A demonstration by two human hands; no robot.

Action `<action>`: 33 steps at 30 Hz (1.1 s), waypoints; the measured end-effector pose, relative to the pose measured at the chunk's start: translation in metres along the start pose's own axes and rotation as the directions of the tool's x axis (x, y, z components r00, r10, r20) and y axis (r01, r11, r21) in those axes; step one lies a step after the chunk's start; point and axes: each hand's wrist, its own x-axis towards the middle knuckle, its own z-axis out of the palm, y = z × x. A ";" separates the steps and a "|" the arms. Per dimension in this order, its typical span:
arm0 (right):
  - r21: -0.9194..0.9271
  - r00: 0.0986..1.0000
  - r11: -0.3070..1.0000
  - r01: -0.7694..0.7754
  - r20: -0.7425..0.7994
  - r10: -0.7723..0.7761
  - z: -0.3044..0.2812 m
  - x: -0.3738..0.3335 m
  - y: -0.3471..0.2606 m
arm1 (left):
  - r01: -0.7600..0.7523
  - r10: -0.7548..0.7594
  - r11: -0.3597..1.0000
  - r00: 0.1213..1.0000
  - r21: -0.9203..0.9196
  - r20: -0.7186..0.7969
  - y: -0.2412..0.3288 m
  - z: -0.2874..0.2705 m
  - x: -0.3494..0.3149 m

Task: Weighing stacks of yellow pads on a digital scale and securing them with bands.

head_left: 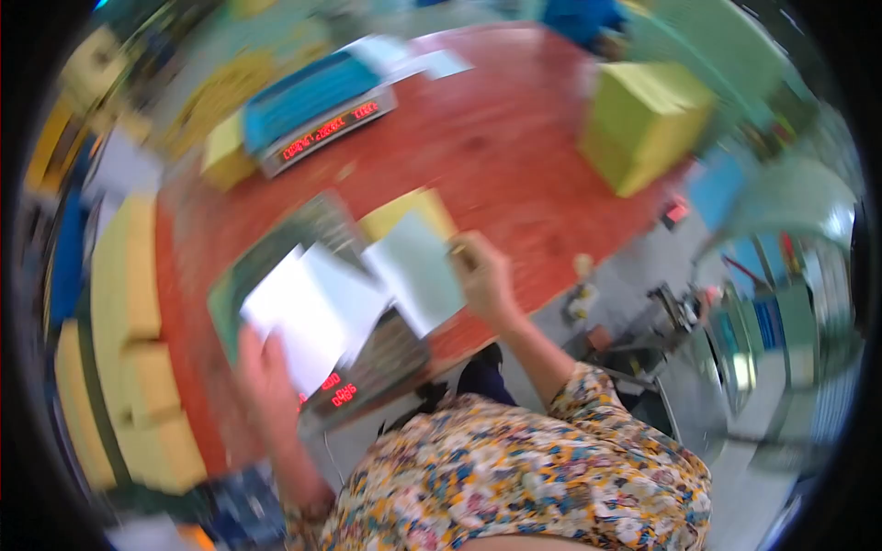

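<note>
My left hand (264, 363), blurred by motion, grips the edge of some white paper sheets (299, 317). My right hand (482, 275) is closed at the edge of pale blue-green paper (423, 275), which is slanted over a yellow sheet or packet (409, 213). Between the two hands, the white and pale papers come close together above a dark scale (390, 349) with red lit digits. The papers hide much of the scale's top. Whether the yellow piece is also in my right hand, I cannot tell.
On the red table (459, 147) stands a second scale (322, 138) with a blue tray (308, 96). A yellow box (643, 124) sits at the far right corner. Yellow cartons (129, 275) line the left side. A pale green chair (790, 211) is beyond the right edge.
</note>
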 end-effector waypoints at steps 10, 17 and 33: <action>-0.020 0.909 0.980 -0.197 -0.378 0.175 -0.043 -0.017 -0.020 | -0.689 0.738 0.613 0.674 -0.386 -0.032 0.054 0.031 0.092; -0.079 0.910 0.975 -0.208 -0.382 0.163 -0.052 -0.018 -0.003 | 0.287 0.303 0.354 0.865 -0.890 0.400 0.152 0.064 0.140; -0.109 0.989 0.984 -0.143 0.013 0.145 0.002 -0.038 -0.028 | 0.135 0.284 0.677 0.859 -0.723 0.426 0.150 0.139 0.222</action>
